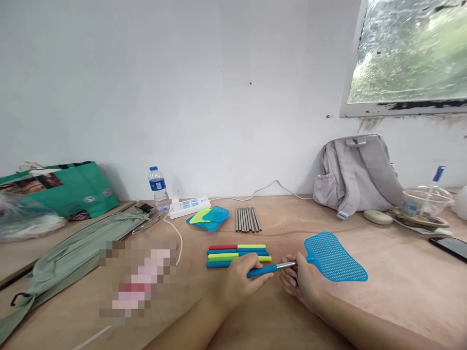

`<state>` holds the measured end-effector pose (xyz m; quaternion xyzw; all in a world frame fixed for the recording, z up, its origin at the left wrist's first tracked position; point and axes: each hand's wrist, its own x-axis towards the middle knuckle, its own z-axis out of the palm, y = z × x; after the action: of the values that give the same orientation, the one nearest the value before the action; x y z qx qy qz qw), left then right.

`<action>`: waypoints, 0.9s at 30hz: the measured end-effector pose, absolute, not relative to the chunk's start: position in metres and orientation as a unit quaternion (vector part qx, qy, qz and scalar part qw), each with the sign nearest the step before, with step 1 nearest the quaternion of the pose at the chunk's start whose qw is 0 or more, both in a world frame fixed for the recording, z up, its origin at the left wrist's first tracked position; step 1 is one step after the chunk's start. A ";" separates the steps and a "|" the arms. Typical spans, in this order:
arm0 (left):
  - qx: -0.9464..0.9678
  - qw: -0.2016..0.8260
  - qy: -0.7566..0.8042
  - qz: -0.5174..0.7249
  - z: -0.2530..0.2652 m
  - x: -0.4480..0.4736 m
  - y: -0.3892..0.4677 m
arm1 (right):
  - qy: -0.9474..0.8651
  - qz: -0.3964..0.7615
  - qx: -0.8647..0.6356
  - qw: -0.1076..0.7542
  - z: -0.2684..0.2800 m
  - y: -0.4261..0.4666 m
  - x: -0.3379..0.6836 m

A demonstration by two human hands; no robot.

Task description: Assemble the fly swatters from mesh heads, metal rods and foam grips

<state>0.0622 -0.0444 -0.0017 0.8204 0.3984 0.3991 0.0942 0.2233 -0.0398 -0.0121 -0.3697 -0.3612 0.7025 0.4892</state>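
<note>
A fly swatter with a blue mesh head (pixel 335 257), a short metal rod and a blue handle (pixel 263 271) is held level just above the table. My left hand (pixel 242 277) is closed around the blue handle. My right hand (pixel 304 282) grips the metal rod close to the mesh head, which points right. Just beyond my left hand lie several coloured handles (pixel 237 247) in red, yellow, green and blue, partly hidden by that hand. Several metal tubes (pixel 248 219) lie side by side farther back. Left of them is a pile of blue and yellow-green swatter heads (pixel 209 218).
A white power strip (pixel 189 207) and a water bottle (pixel 159 189) stand near the wall. At left are a grey-green bag (pixel 80 262) and a green shopping bag (pixel 87 187). A backpack (pixel 359 170), plastic cup (pixel 425 201) and phone (pixel 450 247) are at right.
</note>
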 end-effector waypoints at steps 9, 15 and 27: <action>0.839 0.074 0.373 0.389 0.001 0.061 -0.049 | -0.375 0.695 -0.369 0.490 -0.012 -0.045 0.222; 0.854 0.072 0.362 0.366 0.001 0.058 -0.048 | -0.390 0.700 -0.358 0.480 -0.016 -0.044 0.222; 0.824 0.128 0.409 0.372 0.006 0.059 -0.039 | -0.511 0.632 -0.361 0.457 -0.020 -0.024 0.228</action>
<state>0.0588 -0.0388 0.0064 0.8238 0.4086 0.3717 0.1275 0.2277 -0.0241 -0.0199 -0.3613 -0.5112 0.6316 0.4574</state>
